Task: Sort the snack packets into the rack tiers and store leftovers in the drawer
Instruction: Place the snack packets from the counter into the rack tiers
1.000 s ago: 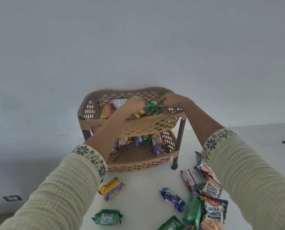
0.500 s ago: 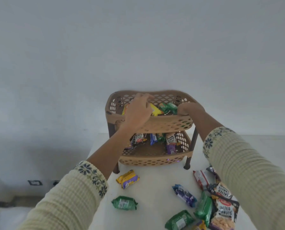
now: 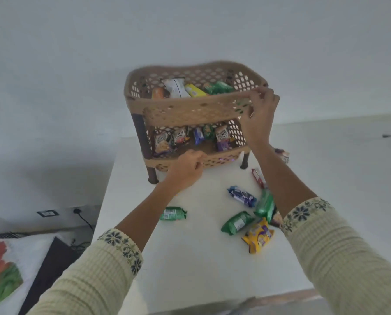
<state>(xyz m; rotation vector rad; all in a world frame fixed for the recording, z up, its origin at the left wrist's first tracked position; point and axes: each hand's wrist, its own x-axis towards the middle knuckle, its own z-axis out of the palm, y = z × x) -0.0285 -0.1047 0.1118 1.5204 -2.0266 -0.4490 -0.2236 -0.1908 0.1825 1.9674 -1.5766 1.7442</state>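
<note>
A tan two-tier rack [image 3: 183,110] stands at the back of the white table [image 3: 190,258]. Its top tier holds orange, white, yellow and green packets [image 3: 191,88]. The lower tier holds several packets [image 3: 181,137]. My right hand [image 3: 259,114] grips the top tier's front rim at its right corner. My left hand [image 3: 186,167] is curled on the lower tier's front rim. Loose on the table lie a green packet [image 3: 173,213], a blue packet [image 3: 242,196], two more green packets [image 3: 236,222], a yellow packet [image 3: 258,237] and a red packet [image 3: 258,177].
The table's left edge runs close beside the rack's left leg [image 3: 152,178]. Below it to the left are a wall socket with a cable [image 3: 77,211] and a flowered cloth [image 3: 1,269]. Another packet [image 3: 282,154] lies behind my right forearm.
My left hand dropped from the top tier to the lower tier's front rim. My right hand shifted onto the top rim's right corner. The green and yellow packets now lie in the top tier.
</note>
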